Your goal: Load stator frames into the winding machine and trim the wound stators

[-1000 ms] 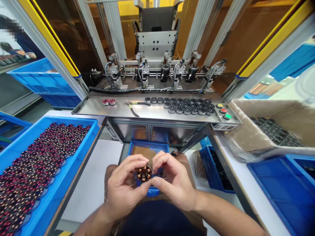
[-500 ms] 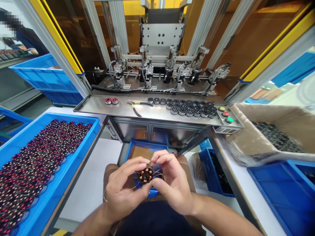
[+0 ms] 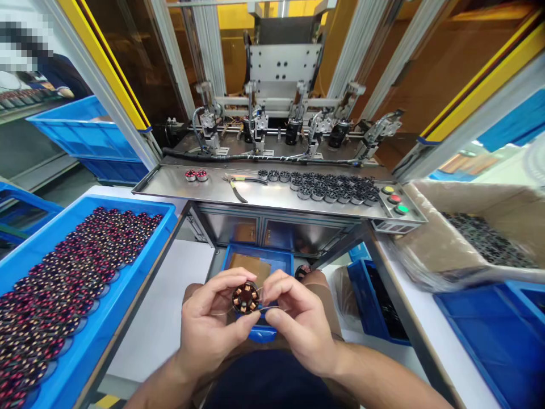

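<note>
My left hand (image 3: 208, 325) grips a round motor stator (image 3: 239, 295) between thumb and fingers, its dark core and copper windings facing up. Thin copper wires (image 3: 269, 308) stick out from its right side. Close beside it, my right hand (image 3: 303, 325) is closed in a pinch on these wires, thumb low and fingertips above. The exact grip of the right fingertips is partly hidden. Another wound stator (image 3: 302, 272) lies by my right leg, beyond the right hand.
A blue tray (image 3: 168, 218) full of wound stators stands at left. On the metal shelf (image 3: 170, 180) are cutting pliers (image 3: 239, 190), two red-wound stators (image 3: 196, 176), several dark stators (image 3: 332, 187) and push buttons (image 3: 394, 199). A carton (image 3: 426, 227) stands at right. Another person (image 3: 63, 74) is at far left.
The right fingers have drawn slightly away from the stator along the wires. The stator has turned and shifted a little left in my left hand. The view has shifted slightly.
</note>
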Demonstrator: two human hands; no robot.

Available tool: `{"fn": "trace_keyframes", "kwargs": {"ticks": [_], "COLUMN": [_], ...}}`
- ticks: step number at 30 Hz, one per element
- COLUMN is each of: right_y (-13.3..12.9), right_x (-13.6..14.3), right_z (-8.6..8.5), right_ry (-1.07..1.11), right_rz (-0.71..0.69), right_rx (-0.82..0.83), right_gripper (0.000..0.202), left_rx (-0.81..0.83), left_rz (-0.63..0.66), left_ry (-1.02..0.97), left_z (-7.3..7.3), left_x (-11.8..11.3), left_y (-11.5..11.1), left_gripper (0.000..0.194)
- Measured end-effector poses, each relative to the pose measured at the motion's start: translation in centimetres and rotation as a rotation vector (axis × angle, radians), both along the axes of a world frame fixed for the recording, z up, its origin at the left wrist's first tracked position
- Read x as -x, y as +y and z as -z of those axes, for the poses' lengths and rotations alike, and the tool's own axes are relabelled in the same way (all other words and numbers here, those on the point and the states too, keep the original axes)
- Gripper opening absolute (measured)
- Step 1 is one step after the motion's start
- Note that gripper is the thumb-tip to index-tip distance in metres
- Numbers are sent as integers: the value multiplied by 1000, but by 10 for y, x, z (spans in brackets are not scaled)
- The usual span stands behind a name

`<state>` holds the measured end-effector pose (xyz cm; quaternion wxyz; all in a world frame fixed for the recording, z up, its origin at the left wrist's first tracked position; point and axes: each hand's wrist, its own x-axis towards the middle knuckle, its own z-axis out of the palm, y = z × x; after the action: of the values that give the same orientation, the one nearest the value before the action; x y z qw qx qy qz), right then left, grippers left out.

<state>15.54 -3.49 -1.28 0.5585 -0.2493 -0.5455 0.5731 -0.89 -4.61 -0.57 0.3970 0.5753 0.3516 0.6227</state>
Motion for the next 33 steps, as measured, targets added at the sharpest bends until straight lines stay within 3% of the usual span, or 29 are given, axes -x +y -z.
{"fn": "trace_keyframes", "kwargs": {"ticks": [4,10,14,19,23,26,33], "right_y": [0,4,4,7,15,17,2], "right_x": [-2,-2,-3,-9,-11,-9,3], "right_z": [-4,-8,-12,-14,-17,-20,-18], "right_ry": [-51,-53,-99,-131,-181,-203,-155], "right_rz": [108,51,148,82,83,90,188], "right_rx": [-92,-76,-158,-272,-391,-490,-515], "right_gripper": [11,6,13,3,20,20,27], "left_rx": [-9,-43,-64,-19,32,37,-50], "left_rz": [3,-12,-30,-22,47,60,-96], "left_ry": [15,85,115,33,-54,-50,58], "left_z": [-2,0,-1,-11,-21,-23,-16], "left_x": [-1,-1,-2,-3,-2,0,0], "left_y": [-1,-5,-5,-2,0,-1,-10], "left_gripper": [50,52,54,48,43,43,49]}}
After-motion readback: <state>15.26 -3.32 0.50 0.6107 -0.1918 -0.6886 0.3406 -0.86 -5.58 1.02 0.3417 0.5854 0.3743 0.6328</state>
